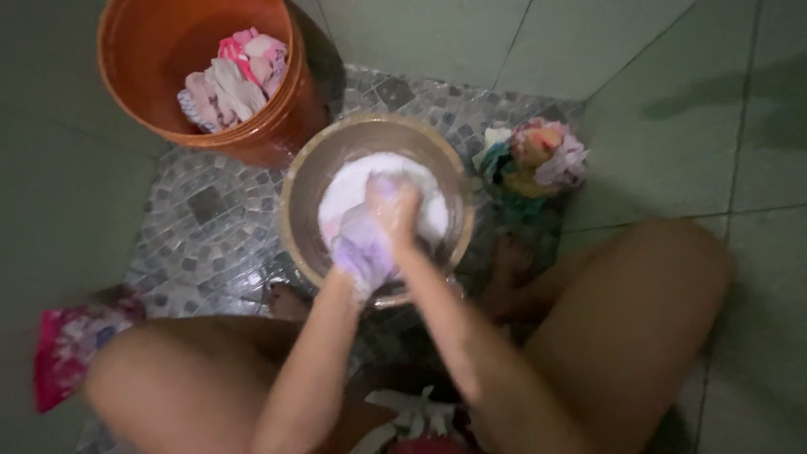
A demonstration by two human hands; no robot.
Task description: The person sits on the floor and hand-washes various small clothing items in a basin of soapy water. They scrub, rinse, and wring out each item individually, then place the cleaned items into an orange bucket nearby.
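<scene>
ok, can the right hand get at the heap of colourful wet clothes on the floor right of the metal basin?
Probably yes. The right hand grips the lilac cloth in the round metal basin; the colourful clothes heap lies just past the rim on that side, nothing between. It would have to let go first.

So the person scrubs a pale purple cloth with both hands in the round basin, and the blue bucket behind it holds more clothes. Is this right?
Not quite: the bucket is orange, not blue, as the head view shows. The rest holds: both hands, left hand and right hand, grip the pale purple cloth in the round basin, and the bucket holds more clothes.
</scene>
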